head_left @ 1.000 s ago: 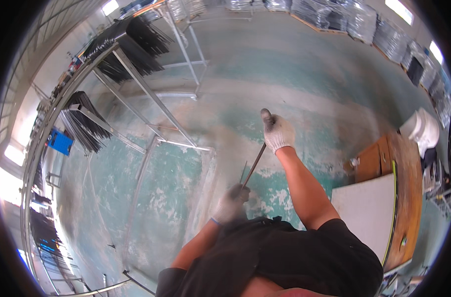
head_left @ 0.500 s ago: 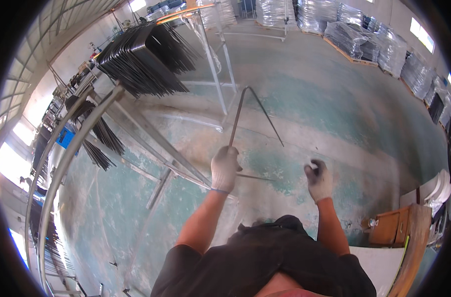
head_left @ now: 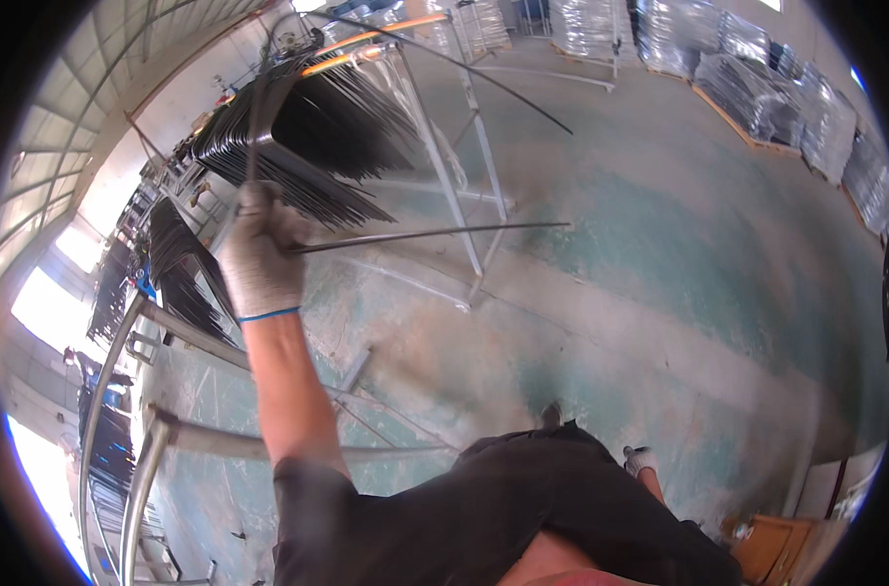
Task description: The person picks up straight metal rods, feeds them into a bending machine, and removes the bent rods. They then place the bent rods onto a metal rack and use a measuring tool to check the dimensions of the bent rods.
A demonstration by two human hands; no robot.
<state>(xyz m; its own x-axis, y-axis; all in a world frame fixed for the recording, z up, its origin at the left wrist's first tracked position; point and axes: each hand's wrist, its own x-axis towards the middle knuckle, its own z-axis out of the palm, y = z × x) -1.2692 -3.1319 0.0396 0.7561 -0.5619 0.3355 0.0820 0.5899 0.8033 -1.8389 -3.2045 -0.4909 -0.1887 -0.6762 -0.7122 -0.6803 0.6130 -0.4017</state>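
My left hand (head_left: 262,259), in a pale work glove with a blue cuff edge, is raised at the left and closed round a thin, dark bent metal rod (head_left: 434,234). One length of the rod rises from the fist to a bend near the top and comes down to the right; another straight end points right from the fist. Behind the hand, many similar black bent rods (head_left: 317,122) hang in a dense row on a rack. Low beside my body is my right hand (head_left: 641,459), gloved with dark fingertips; how its fingers are set is too small to make out.
The rack has an orange-topped bar (head_left: 376,44) and grey metal legs (head_left: 430,146). A curved steel tube frame (head_left: 200,439) stands close on my left, with more black rods (head_left: 186,278) beyond. Wrapped pallets (head_left: 757,107) line the far right; a wooden cabinet (head_left: 771,547) is at lower right.
My left hand has moved up and left toward the rack, carrying the bent rod. The right hand has dropped down beside my body. The view has shifted toward the rack.
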